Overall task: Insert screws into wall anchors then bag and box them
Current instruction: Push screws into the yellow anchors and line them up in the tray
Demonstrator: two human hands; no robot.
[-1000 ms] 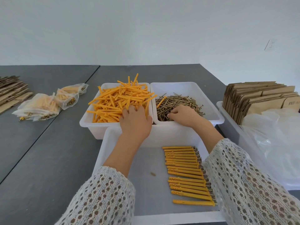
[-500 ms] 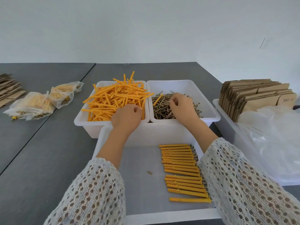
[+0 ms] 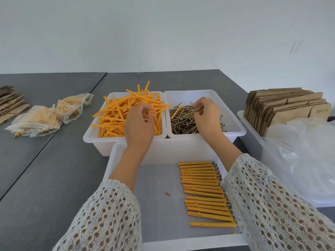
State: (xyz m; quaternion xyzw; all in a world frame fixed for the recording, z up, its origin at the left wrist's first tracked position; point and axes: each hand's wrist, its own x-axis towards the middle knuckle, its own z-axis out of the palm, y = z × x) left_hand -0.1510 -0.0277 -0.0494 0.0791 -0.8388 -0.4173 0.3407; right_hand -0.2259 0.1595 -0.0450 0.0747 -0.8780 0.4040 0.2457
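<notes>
My left hand (image 3: 139, 125) hovers over the white bin (image 3: 94, 140) heaped with orange wall anchors (image 3: 116, 115), its fingers curled down into the pile and pinching an anchor. My right hand (image 3: 206, 116) is above the neighbouring white bin (image 3: 237, 125) of brass screws (image 3: 183, 122) and pinches one screw between thumb and fingertips. In the white tray (image 3: 116, 160) nearest me lies a neat row of anchors with screws fitted (image 3: 203, 189); my right sleeve covers their screw heads.
Several filled clear bags (image 3: 36, 120) lie on the grey table at left, with flat cardboard (image 3: 10, 104) beyond them. At right, a white bin (image 3: 253, 140) holds upright folded cartons (image 3: 282, 109) and clear plastic bags (image 3: 299, 160). A small brown speck (image 3: 167, 194) lies in the tray.
Both hands have lifted from the piles. The left hand's fingers have curled round an anchor, and the right hand has turned and raised a screw.
</notes>
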